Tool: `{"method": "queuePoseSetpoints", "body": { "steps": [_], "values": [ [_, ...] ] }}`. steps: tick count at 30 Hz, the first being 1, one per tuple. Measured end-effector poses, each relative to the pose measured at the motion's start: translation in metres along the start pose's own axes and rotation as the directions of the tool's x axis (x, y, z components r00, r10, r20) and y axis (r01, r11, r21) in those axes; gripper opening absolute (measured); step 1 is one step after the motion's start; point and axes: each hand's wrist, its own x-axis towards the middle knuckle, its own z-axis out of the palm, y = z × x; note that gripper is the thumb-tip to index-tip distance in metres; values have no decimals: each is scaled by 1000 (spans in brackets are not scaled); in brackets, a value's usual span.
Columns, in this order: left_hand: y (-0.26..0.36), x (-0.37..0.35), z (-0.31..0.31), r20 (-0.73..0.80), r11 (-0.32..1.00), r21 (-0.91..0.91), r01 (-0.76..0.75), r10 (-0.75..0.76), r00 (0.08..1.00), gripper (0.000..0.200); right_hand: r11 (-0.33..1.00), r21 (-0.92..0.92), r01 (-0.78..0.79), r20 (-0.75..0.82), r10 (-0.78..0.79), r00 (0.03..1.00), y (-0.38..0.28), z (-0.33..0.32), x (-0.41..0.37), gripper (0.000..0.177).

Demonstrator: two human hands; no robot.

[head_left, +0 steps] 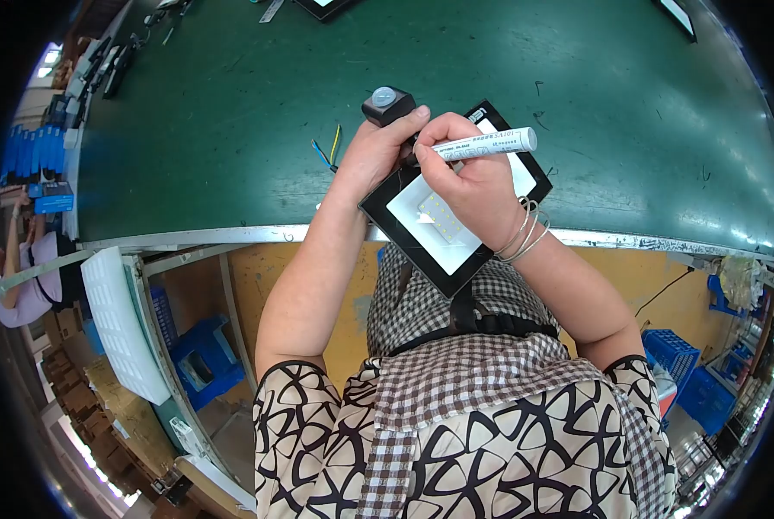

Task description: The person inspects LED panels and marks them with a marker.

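Blue boxes: lined up at the far left.
Person nearby: in a pale top, just below the blue boxes.
Cardboard boxes: piled in the lower left.
White tray: slotted, set at a slant.
Blue crate: lower than the desk, near the white tray.
Desk: green, scuffed, metal-edged, with dark parts along the left end.
Wires: blue and yellow, sticking up beside the left wrist.
Left hand: closed around a black sensor with a clear dome.
Lamp: black-framed, under both hands, crossing the desk's near edge.
Right hand: pinching a white marker above the lamp, tip hidden.
Blue basket: down at the right, past the desk's near edge.
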Motion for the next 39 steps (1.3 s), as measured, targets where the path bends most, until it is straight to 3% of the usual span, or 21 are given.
{"method": "queuePoseSetpoints", "body": {
  "steps": [2, 5, 9, 12, 18, 21, 22, 25, 28, 31, 35, 39],
  "values": [
    [1, -2, 3, -8, 1000, -21, 15, -15, 1000, 24, 999, -50, 4, -43, -6, 999, 3, -1, 0, 4],
    [2, -4, 5, -6, 999, -48, 9, -9, 1000, 23, 996, 87, 8, -91, 0, 996, 5, -2, 0, 5],
    [3, -4, 2, 19, 1000, -10, -2, 2, 1000, 23, 993, 114, 15, -51, -10, 999, 3, 0, -2, 4],
    [-2, 3, -4, 30, 999, 34, -3, 2, 1000, 24, 999, -31, 33, -9, -34, 999, 2, -1, 0, 4],
    [-2, 1, 0, 29, 999, -39, -5, 6, 1000, 24, 996, -75, 45, -85, -52, 995, 5, 0, -1, 4],
    [5, -7, 4, 34, 999, -50, 12, -10, 999, 24, 989, 146, 26, -144, -5, 990, 8, -3, -1, 6],
    [6, -8, 4, 36, 999, -45, 22, -21, 999, 24, 990, 142, 17, -156, 5, 988, 12, -5, -2, 6],
    [2, -10, 4, 72, 994, -94, -54, 60, 996, 24, 990, 142, -1, -122, 19, 992, 1, -7, -3, 5],
    [-8, -1, -11, 299, 892, -450, 33, 116, 947, 30, 987, 152, -41, -57, 51, 997, -1, -3, -7, 4],
    [-14, 1, -17, 273, 804, -595, -13, 217, 937, 36, 985, 147, -91, -50, 100, 994, 6, -3, -12, 4],
    [-17, 5, -16, 263, 871, -483, -94, 246, 933, 45, 994, 103, -31, 1, 31, 1000, 5, 6, -17, 3],
    [-20, 6, -16, 262, 872, -486, -49, 199, 944, 48, 999, -16, 27, 96, -25, 995, 3, 15, -20, 5]
  ]
}}
